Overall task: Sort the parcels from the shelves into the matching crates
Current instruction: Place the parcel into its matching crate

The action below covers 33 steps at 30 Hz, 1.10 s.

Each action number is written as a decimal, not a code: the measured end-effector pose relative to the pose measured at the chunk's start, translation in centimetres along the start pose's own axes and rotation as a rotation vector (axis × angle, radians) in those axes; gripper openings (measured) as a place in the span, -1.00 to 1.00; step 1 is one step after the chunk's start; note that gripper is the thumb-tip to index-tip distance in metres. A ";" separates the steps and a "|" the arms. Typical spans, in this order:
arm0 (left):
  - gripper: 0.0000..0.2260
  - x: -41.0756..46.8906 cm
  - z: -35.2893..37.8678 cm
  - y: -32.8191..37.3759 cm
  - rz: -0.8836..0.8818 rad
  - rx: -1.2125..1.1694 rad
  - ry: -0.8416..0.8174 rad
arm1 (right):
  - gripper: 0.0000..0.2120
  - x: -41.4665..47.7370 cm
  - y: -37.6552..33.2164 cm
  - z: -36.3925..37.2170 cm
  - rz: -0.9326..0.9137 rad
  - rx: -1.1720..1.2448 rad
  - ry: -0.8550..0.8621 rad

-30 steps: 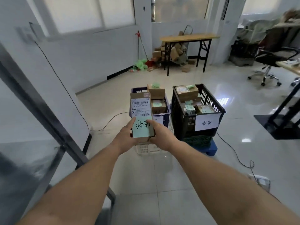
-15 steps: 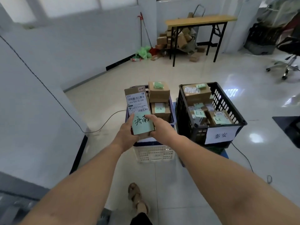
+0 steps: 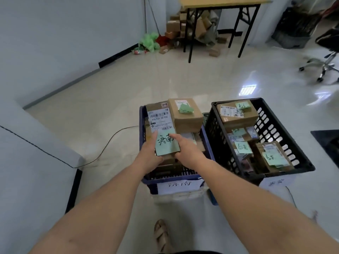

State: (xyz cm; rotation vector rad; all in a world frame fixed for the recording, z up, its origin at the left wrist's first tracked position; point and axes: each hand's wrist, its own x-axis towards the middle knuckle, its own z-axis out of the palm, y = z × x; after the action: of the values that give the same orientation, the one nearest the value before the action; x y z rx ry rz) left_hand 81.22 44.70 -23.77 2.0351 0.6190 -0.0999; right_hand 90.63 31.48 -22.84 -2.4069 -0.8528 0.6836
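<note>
I hold a long brown parcel (image 3: pixel 161 123) with a white barcode label and a green handwritten note over the blue crate (image 3: pixel 208 143). My left hand (image 3: pixel 149 154) grips its near left edge and my right hand (image 3: pixel 185 150) grips its near right edge. The blue crate carries a white label on its front and holds several brown boxes, one large box (image 3: pixel 187 116) stacked high at the back. To the right stands a black crate (image 3: pixel 278 125) with several parcels bearing green notes and its own white label.
A wooden table (image 3: pixel 220 2) with black legs stands at the back, cardboard boxes (image 3: pixel 192 24) piled under it. An office chair (image 3: pixel 326 61) is at the far right. A black cable (image 3: pixel 110 142) runs across the tiled floor left of the crates. My sandalled foot (image 3: pixel 161 235) is below.
I have walked up to the crates, which now lie close below me. The parcel has come down over the blue crate, still held in both hands.
</note>
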 end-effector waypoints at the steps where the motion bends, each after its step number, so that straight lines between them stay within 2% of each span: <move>1: -0.09 1.2 -0.1 -0.5 -0.015 0.017 -0.023 | -0.31 1.1 0.3 0.5 0.019 0.011 -0.016; 7: -0.07 6.4 1.4 -3.4 -0.115 0.008 -0.122 | -0.32 6.1 3.3 2.3 0.104 0.009 -0.112; 13: -0.14 9.8 3.3 -4.4 -0.182 -0.001 -0.106 | -0.32 10.3 5.7 2.9 0.113 -0.005 -0.199; 19: -0.10 11.5 5.0 -5.1 -0.282 0.016 -0.076 | -0.33 13.0 7.5 3.1 0.100 -0.065 -0.298; 27: -0.12 12.8 5.5 -4.9 -0.305 0.121 -0.068 | -0.35 14.3 8.4 2.1 0.082 -0.050 -0.348; 30: -0.23 13.0 4.3 -4.5 -0.309 0.218 -0.040 | -0.36 13.7 8.0 2.1 0.133 -0.037 -0.247; 33: -0.36 14.3 2.4 -4.1 -0.274 0.324 0.107 | -0.39 12.2 7.1 2.5 0.301 -0.080 0.025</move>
State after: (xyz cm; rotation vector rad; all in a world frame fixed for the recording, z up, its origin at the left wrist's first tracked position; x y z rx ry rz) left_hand 92.14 49.86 -32.75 2.2644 1.0008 -0.2689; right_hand 100.44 35.56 -32.46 -2.6396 -0.5195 0.7398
